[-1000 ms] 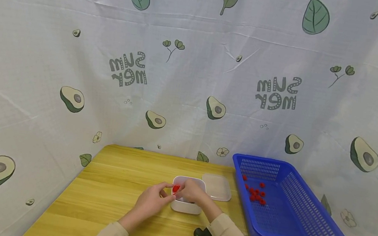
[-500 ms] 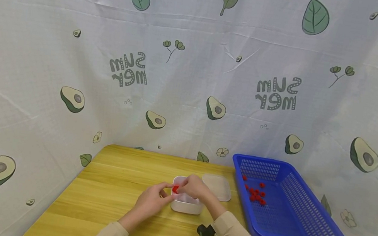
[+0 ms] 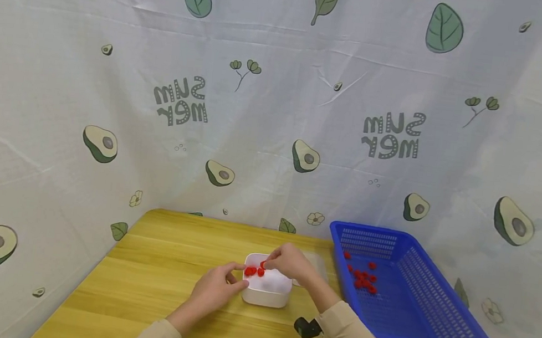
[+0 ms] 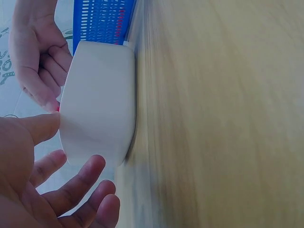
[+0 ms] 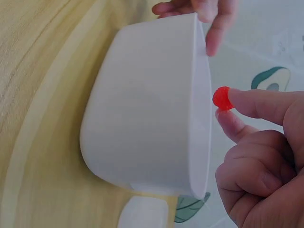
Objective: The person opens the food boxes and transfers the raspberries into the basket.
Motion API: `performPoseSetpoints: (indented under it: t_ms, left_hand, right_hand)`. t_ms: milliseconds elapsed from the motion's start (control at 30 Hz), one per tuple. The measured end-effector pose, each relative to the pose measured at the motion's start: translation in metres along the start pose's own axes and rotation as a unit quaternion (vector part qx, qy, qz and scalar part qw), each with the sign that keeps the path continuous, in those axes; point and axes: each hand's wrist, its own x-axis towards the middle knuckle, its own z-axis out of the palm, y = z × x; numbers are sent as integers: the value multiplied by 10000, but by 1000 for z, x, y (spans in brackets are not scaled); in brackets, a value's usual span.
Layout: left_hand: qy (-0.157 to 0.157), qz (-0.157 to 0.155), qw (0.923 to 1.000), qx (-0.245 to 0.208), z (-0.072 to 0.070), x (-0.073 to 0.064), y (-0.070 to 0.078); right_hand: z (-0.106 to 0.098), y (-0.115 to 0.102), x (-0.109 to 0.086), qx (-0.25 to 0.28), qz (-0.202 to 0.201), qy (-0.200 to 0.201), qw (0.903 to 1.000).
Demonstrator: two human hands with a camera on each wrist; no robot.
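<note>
A white square container (image 3: 264, 299) stands on the table with a few raspberries (image 3: 250, 271) along its left side. My right hand (image 3: 289, 261) is over its far part and pinches a red raspberry (image 5: 222, 98) between thumb and index finger, just above the rim in the right wrist view. The other fingers of that hand are curled toward the palm. At the container's left edge, my left hand (image 3: 215, 287) touches the rim with its thumb and index fingertips. Its remaining fingers (image 4: 78, 185) lie spread and loose beside the wall in the left wrist view.
A blue perforated basket (image 3: 415, 313) on the right holds several more raspberries (image 3: 364, 280) in its left part. Behind the container and right arm lies a translucent lid (image 3: 319, 263). A printed curtain (image 3: 268, 107) hangs behind the wooden table (image 3: 167, 246).
My right hand has lifted and drawn back to the right from the container's left side, uncovering raspberries there. The left hand stays at the rim. The head view has shifted slightly.
</note>
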Motion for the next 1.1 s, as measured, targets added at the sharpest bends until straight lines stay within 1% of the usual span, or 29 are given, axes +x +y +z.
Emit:
performPoseSetpoints:
  t_ms: [100,267,400,533,867,1000,1100]
  left_hand:
    - [15,14,10000,23,0,0,-1]
    - [11,21,10000,10,0,0,-1]
    - [17,3,10000,-15,-1,-1,0]
    - [30,18,10000,-28,-1,-1,1]
    - [59,104,9999,-14,-1,-2,-1]
    - [56,105,9999,-43,-2,-2,-1]
    - [34,81,9999,-62,-2,-2,-1]
  right_hand:
    - [-7,1,-1,58,-25,41,10000]
    - [-19,1,-5,120,62,77,9999]
    - [-33,-2,-9,238,153,177,9994]
    - [-48,-2,-14,198,216,283,9992]
    - [-79,13,-24,90,354,476,9982]
    - [-89,21,-26,-127,356,554,9977]
    - [-95,27,-27,-179,426,602,9971]
